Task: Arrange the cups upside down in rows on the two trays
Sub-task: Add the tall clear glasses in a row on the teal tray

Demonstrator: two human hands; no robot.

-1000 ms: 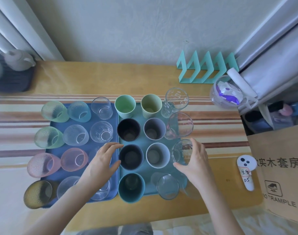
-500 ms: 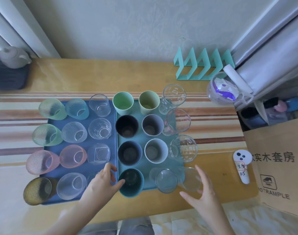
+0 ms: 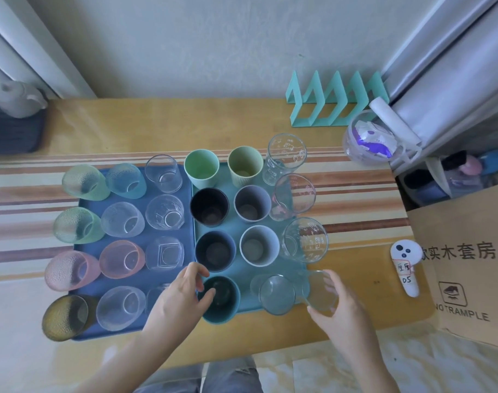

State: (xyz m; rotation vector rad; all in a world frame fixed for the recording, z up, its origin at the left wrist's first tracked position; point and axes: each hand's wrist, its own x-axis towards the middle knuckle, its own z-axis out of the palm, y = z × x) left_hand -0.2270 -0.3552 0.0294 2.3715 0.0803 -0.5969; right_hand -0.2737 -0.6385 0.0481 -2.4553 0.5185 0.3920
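Since the opaque cups all show their insides and so stand mouth up, the turning-over looks barely begun; of the clear ones I cannot tell. On the wooden table [image 3: 242, 123] two trays lie side by side, edges touching. The blue tray [image 3: 157, 279] on the left carries glass cups in rows of three. The teal tray [image 3: 245, 306] on the right carries opaque cups, with taller clear ones along its right edge.

In the teal tray's front row, at the left corner, stands the dark teal cup [image 3: 222, 302], upright. The left hand [image 3: 177, 302] pinches its near-left rim with curled fingers, the thumb over the mouth. At the right end of that row the right hand [image 3: 341, 316] curls its fingers round a clear glass [image 3: 323, 290], which seems to sit at or just over the tray's edge.

By my judgement, each hand must next lift its cup clear of the neighbours. It then has to roll the wrist over and set the rim down in the same place.
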